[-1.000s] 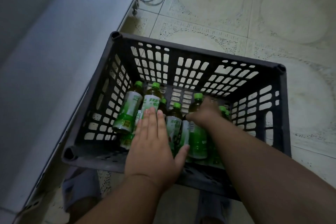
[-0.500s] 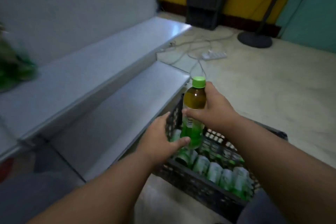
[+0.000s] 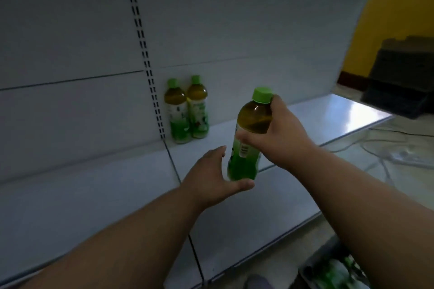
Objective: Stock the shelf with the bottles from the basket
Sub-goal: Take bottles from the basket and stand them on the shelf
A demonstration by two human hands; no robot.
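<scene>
The bottle (image 3: 250, 134) hangs upright above the shelf (image 3: 317, 112), the right hand (image 3: 279, 134) wrapped round its upper body, the left hand (image 3: 211, 176) spread loose under its base. It should go down gently just beside the two standing bottles (image 3: 186, 110) at the back panel. Green cap, amber drink, green label.
</scene>
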